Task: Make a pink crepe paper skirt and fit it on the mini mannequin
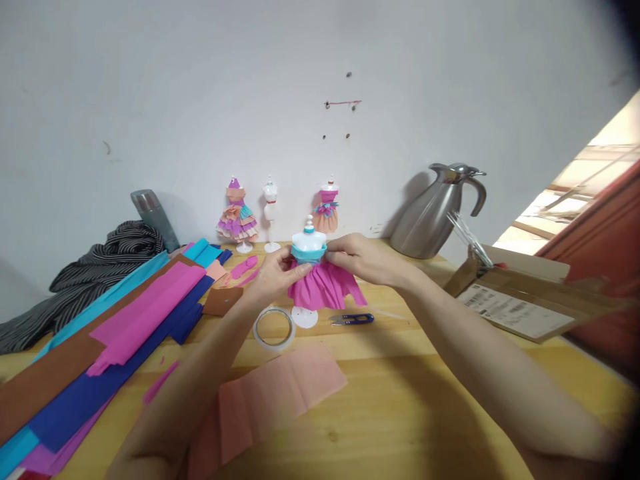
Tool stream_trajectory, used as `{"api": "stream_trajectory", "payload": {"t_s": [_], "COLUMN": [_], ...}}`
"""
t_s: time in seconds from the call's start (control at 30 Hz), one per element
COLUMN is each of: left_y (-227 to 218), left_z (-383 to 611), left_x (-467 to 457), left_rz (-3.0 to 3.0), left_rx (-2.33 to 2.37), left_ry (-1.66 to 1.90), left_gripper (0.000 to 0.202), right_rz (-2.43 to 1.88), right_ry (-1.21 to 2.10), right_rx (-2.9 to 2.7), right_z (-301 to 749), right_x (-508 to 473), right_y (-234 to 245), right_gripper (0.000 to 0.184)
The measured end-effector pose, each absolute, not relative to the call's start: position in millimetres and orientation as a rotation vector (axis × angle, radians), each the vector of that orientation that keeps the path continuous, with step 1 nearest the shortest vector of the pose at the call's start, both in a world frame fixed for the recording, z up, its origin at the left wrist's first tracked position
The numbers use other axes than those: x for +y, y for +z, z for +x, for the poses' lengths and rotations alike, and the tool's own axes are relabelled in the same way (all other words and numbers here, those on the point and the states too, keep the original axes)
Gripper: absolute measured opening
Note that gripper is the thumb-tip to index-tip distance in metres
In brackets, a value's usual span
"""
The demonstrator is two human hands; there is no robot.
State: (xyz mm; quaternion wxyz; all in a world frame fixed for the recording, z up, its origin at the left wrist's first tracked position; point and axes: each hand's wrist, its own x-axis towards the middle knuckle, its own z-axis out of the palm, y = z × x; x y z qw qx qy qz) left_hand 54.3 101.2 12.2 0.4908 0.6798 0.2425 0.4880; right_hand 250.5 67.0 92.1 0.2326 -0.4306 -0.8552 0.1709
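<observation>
A small white dress-form mannequin [306, 238] stands upright on a round base in the middle of the table. Around its chest is a turquoise paper band [309, 253], and a gathered magenta crepe-paper skirt [325, 288] hangs below. My left hand [277, 273] pinches the skirt at the waist on the left side. On the other side, my right hand [357, 257] has thumb and fingers closed on the skirt's top edge. Thread snips [354, 319] with a blue handle and a roll of tape [259, 333] lie just in front of the base.
Folded peach crepe paper [280, 393] lies nearest me. Long coloured paper strips [135, 320] and a striped cloth [107, 263] cover the left. Several small mannequins, one in a ruffled dress [237, 217], stand by the wall. A steel jug [430, 213] and cardboard box [520, 303] are right.
</observation>
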Motion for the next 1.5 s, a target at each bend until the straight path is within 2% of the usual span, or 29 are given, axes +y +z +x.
{"api": "stream_trajectory", "payload": {"t_s": [0.17, 0.57, 0.87, 1.17, 1.5], "left_y": [9.8, 9.1, 10.6, 13.3, 18.2], "left_z": [54.5, 56.3, 55.6, 53.6, 46.0], "left_x": [102.6, 103.2, 102.0, 103.1, 95.7], "left_rz": [1.636, 1.645, 1.693, 1.708, 1.736], "left_rx": [0.555, 0.497, 0.475, 0.461, 0.409], "left_ry": [1.185, 1.180, 1.170, 1.150, 1.000], "left_gripper": [0.036, 0.038, 0.038, 0.038, 0.038], "right_rz": [-1.301, -1.238, -1.096, -1.035, -1.010], "right_ry": [0.328, 0.352, 0.294, -0.195, -0.235], "right_rx": [-2.286, -2.198, -2.228, -2.368, -2.352], "right_z": [245.6, 247.9, 254.6, 253.0, 255.0], "right_x": [59.5, 58.9, 58.3, 55.6, 43.9], "right_y": [87.8, 76.0, 69.3, 68.3, 69.4], "right_gripper": [0.023, 0.026, 0.013, 0.014, 0.019]}}
